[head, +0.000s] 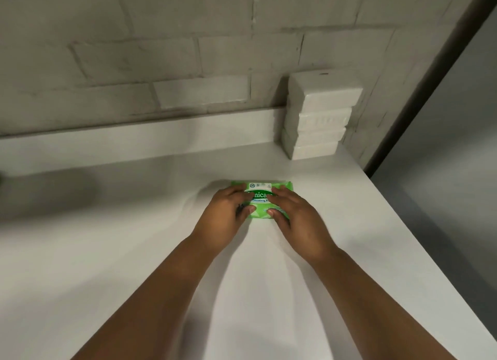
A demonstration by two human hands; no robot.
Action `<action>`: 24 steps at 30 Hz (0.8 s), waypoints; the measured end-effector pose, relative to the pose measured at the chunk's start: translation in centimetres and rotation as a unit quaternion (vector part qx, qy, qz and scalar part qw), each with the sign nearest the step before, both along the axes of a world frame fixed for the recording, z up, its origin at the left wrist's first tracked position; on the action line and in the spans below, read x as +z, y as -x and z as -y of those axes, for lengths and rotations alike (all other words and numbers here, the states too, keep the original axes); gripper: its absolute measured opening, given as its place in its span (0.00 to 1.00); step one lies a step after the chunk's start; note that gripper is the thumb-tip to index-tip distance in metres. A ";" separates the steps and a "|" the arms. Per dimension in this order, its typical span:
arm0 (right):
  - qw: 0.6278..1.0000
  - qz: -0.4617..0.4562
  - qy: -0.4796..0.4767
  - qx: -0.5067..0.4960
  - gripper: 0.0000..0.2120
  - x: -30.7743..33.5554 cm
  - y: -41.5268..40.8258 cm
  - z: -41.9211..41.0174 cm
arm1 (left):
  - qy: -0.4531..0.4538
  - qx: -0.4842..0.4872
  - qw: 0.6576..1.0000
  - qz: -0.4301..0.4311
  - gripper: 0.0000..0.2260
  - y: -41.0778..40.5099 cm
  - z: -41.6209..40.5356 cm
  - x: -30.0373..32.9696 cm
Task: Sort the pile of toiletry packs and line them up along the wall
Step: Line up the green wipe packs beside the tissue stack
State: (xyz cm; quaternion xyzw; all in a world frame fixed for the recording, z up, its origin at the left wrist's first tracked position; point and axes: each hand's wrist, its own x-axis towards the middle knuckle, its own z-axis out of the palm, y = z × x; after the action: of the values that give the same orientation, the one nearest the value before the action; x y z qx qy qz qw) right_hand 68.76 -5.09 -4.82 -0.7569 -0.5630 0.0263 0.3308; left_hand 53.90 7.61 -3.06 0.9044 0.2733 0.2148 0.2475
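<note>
A green wet-wipes pack [262, 198] lies flat on the white counter [349, 225], well short of the brick wall [161, 50]. The left hand [227, 211] and right hand [293, 214] grasp it from either end, fingers over the top and thumbs at the near edge. It looks soft, light and slick-wrapped, so a hold across both short ends should keep it from sagging or sliding. A stack of white packs [317, 123] stands against the wall at the right.

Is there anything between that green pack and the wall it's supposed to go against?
Nothing visible. Bare counter lies between the green pack and the wall; the white stack stands off right.
</note>
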 end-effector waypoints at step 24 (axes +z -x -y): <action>0.991 0.117 0.057 -0.020 0.16 1.2 -5.3 -10.8 | -0.001 0.073 0.995 0.067 0.11 -8.6 -8.4 -2.3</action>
State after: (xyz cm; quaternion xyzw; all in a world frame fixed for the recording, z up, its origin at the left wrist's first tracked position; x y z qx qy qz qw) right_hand 74.11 5.72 -3.58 -0.7834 -0.5802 -0.0368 0.2199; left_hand 62.46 16.02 -5.37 0.8658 0.3214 0.2929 0.2476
